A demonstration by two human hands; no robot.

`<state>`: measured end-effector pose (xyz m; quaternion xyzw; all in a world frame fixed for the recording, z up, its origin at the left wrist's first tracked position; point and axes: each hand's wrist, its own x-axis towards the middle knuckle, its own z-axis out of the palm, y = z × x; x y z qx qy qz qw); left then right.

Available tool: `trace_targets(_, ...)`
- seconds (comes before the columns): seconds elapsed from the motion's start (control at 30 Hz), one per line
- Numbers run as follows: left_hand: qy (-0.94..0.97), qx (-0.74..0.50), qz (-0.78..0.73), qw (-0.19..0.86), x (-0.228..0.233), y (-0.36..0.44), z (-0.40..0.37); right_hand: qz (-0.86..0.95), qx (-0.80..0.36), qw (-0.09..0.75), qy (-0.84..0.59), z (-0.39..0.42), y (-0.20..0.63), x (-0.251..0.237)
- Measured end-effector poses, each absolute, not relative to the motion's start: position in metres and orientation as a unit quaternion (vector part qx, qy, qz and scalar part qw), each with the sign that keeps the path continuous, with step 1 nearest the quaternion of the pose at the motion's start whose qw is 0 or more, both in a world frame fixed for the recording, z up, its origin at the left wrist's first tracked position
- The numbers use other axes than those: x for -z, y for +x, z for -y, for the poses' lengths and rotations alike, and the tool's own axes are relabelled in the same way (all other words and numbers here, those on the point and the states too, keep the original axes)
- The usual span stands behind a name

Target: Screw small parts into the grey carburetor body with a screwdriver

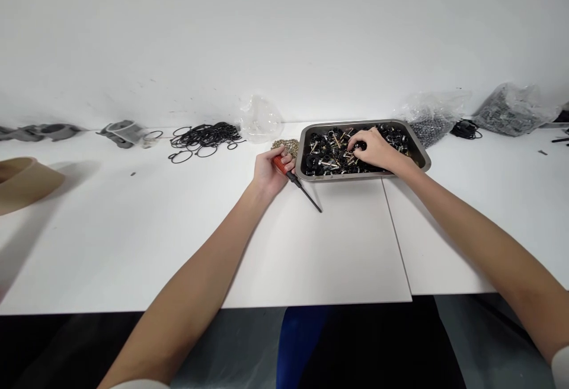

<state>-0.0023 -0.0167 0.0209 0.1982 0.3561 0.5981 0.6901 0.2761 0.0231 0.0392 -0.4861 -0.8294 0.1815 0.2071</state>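
Observation:
My left hand (269, 171) is closed around the red handle of a screwdriver (281, 165), whose dark shaft slants down to the right over the white table. Beside that hand lies a heap of small brass-coloured parts (287, 146), partly covered by my fingers. My right hand (371, 148) reaches into a metal tray (344, 177) full of black parts (326, 155) with metal pins and rings. Its fingers are curled around a small black ring-like part (360, 145), mostly hidden by them.
Black rubber rings (208, 137) and a clear plastic bag (260, 119) lie left of the tray. Bags of small grey parts (429, 128) stand to its right. Grey pieces (124, 132) sit along the wall, and a tan roll (26, 184) is at far left.

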Motion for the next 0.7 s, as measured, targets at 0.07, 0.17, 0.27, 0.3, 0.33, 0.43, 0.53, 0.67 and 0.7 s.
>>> trace_targets(0.07,0.198,-0.598,-0.357,0.689,-0.0209,-0.0022,0.0168,0.836,-0.177,0.191,-0.484,-0.0236,0.2765,-0.0399)
trace_targets(0.17,0.203,-0.597,-0.36,0.688,-0.0214,-0.0017,0.0176,0.845,-0.173,0.162,-0.478,-0.0231,0.2766,-0.0422)
trace_targets(0.27,0.205,-0.597,-0.362,0.686,-0.0222,-0.001,0.0188,0.85,-0.164,0.146,-0.478,-0.0234,0.2764,-0.0427)
trace_targets(0.3,0.204,-0.598,-0.363,0.685,-0.0226,-0.0008,0.0192,0.85,-0.16,0.146,-0.481,-0.0239,0.2763,-0.0421)
trace_targets(0.33,0.202,-0.599,-0.363,0.684,-0.0229,-0.0005,0.0195,0.849,-0.156,0.146,-0.484,-0.0245,0.2761,-0.0413)
trace_targets(0.43,0.197,-0.599,-0.366,0.684,-0.0241,0.0002,0.02,0.846,-0.147,0.152,-0.49,-0.0266,0.2754,-0.0385)
trace_targets(0.53,0.196,-0.599,-0.368,0.684,-0.0251,0.0008,0.0203,0.841,-0.149,0.164,-0.493,-0.0276,0.2749,-0.0366)
trace_targets(0.67,0.197,-0.6,-0.366,0.684,-0.0251,0.0009,0.0204,0.836,-0.158,0.17,-0.497,-0.0276,0.2753,-0.036)
trace_targets(0.7,0.197,-0.599,-0.366,0.684,-0.0248,0.0008,0.0203,0.835,-0.159,0.171,-0.498,-0.0276,0.2756,-0.0359)
